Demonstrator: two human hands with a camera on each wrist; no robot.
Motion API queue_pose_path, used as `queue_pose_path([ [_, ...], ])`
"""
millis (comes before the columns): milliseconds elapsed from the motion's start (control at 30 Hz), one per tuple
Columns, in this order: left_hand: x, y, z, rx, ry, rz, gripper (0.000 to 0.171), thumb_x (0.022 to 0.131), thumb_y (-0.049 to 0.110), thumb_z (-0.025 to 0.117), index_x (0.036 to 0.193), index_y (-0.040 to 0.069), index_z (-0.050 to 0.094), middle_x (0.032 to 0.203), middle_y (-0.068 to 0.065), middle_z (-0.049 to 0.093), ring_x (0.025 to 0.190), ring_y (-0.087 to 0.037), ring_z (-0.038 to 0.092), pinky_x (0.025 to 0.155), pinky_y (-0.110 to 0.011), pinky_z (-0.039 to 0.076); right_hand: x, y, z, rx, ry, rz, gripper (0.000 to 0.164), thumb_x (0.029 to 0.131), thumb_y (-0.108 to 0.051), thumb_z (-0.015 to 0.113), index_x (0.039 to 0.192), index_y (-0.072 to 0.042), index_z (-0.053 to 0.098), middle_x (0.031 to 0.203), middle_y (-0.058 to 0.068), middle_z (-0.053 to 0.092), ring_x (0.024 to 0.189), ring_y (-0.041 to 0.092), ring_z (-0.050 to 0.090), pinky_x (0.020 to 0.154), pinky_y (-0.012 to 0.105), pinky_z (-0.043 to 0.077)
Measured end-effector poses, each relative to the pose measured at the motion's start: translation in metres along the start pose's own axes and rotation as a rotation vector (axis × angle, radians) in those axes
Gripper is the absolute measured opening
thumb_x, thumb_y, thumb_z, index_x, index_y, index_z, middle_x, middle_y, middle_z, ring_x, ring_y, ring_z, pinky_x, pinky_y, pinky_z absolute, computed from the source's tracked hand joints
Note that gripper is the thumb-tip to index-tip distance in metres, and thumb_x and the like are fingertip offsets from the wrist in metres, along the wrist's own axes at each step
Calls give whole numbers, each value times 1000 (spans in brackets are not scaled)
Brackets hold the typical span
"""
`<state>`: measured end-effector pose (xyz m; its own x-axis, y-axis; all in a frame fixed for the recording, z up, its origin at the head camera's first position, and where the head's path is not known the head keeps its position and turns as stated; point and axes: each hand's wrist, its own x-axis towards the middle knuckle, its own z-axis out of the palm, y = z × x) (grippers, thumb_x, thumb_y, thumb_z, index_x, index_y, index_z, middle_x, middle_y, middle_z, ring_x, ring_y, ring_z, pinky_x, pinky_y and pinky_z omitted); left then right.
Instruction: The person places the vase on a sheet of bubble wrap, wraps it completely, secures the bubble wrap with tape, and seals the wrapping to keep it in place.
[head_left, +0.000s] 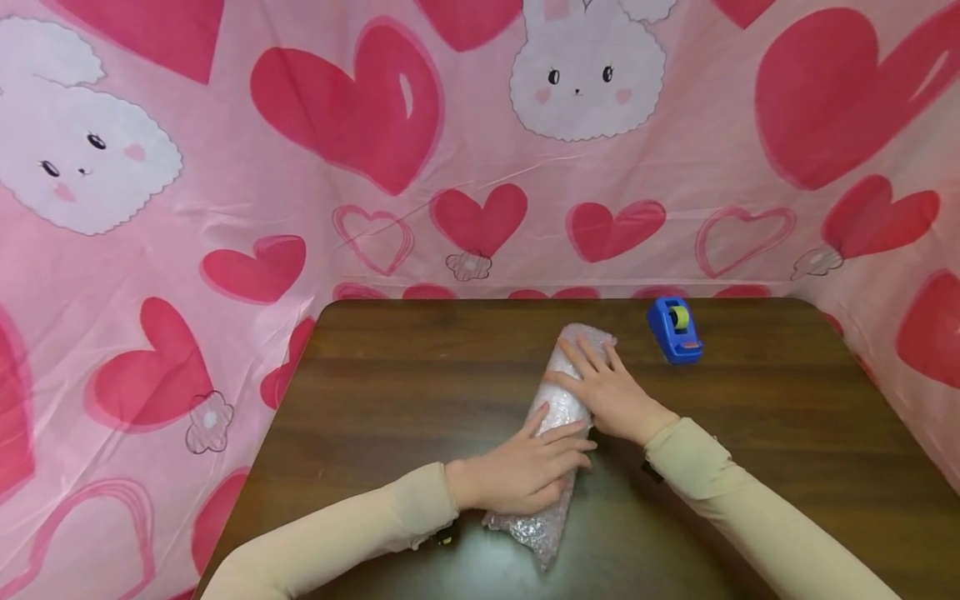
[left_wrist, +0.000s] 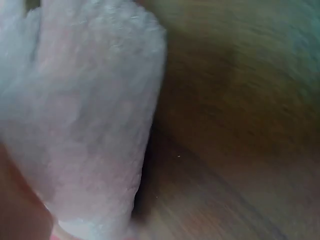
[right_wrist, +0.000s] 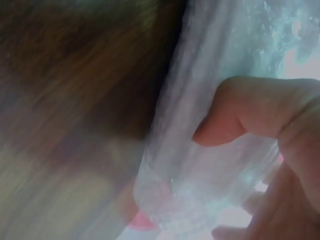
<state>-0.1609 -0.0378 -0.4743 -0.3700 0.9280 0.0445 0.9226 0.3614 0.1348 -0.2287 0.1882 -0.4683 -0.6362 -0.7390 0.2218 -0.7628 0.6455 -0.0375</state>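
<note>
A long bundle of clear bubble wrap [head_left: 566,407] lies slantwise on the brown wooden table. My left hand [head_left: 517,473] rests across its nearer half, fingers stretched out and spread. Over the farther half lies my right hand [head_left: 617,398], its fingers also extended across the plastic. In the right wrist view, the thumb [right_wrist: 250,107] bends against the side of the bubble wrap [right_wrist: 175,115]. The left wrist view shows a loose, wrinkled part of the bubble wrap [left_wrist: 100,100] tapering over the tabletop. Whatever the wrap may contain cannot be made out.
A blue tape dispenser [head_left: 675,333] with a yellowish roll stands near the table's back edge, right of the bundle. The dark wooden table [head_left: 390,392] reaches back to a pink cloth [head_left: 465,167] printed with hearts and rabbits, which hangs behind and at both sides.
</note>
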Motion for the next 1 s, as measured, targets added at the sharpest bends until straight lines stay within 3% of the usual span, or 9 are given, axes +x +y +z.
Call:
queue_pose_path([
  [100, 1, -5, -4, -33, 8, 34, 38, 105, 20, 44, 139, 20, 61, 161, 2, 46, 159, -17, 19, 126, -60, 6, 0, 5, -1, -4, -7, -32, 88, 65, -18, 98, 144, -15, 59, 162, 30, 34, 147, 54, 32, 107, 78, 32],
  [333, 10, -13, -6, 270, 11, 139, 36, 108, 39, 45, 135, 34, 68, 155, 9, 53, 154, -17, 33, 124, -58, 17, 5, 13, -3, 0, -21, -79, 85, 67, -17, 97, 144, -18, 61, 163, 26, 34, 150, 51, 30, 109, 76, 32],
  [433, 18, -11, -1, 317, 23, 187, 35, 104, 40, 46, 126, 34, 73, 139, 12, 64, 143, -16, 45, 123, -54, 22, 8, 11, 1, 12, -24, -126, 79, 73, -21, 94, 145, -20, 61, 164, 24, 34, 150, 50, 31, 111, 74, 31],
  [567, 27, -4, 3, 312, 17, 244, 27, 94, 40, 53, 105, 32, 76, 112, 16, 71, 116, -10, 57, 117, -45, 31, 11, 4, 8, 24, -30, -176, 70, 82, -27, 87, 146, -23, 60, 166, 22, 32, 151, 48, 31, 114, 73, 28],
  [700, 34, 0, 4, 302, 9, 238, 19, 88, 42, 58, 92, 30, 71, 97, 16, 69, 98, -9, 60, 108, -39, 37, 12, -2, 11, 19, -19, -176, 70, 84, -34, 85, 148, -23, 58, 167, 22, 29, 153, 46, 28, 117, 71, 23],
  [833, 36, 1, 5, 308, 35, 183, 20, 87, 44, 57, 92, 28, 69, 97, 15, 68, 98, -10, 59, 106, -38, 38, 10, -3, 12, 12, 25, -151, 80, 84, -26, 86, 155, -21, 50, 167, 23, 30, 153, 43, 29, 118, 70, 22],
  [900, 34, 1, 5, 314, 52, 150, 22, 88, 44, 56, 95, 28, 69, 100, 15, 68, 102, -10, 59, 108, -40, 37, 7, 2, 10, 51, 57, -113, 83, 83, -17, 85, 157, -17, 47, 165, 25, 32, 152, 43, 31, 117, 71, 24],
  [1000, 32, 0, 7, 316, 94, 119, 23, 89, 42, 55, 100, 27, 68, 105, 13, 68, 107, -12, 58, 112, -41, 35, -1, 23, 5, 132, 123, 21, 71, 84, -5, 79, 150, -8, 52, 157, 29, 42, 143, 45, 43, 111, 69, 36],
])
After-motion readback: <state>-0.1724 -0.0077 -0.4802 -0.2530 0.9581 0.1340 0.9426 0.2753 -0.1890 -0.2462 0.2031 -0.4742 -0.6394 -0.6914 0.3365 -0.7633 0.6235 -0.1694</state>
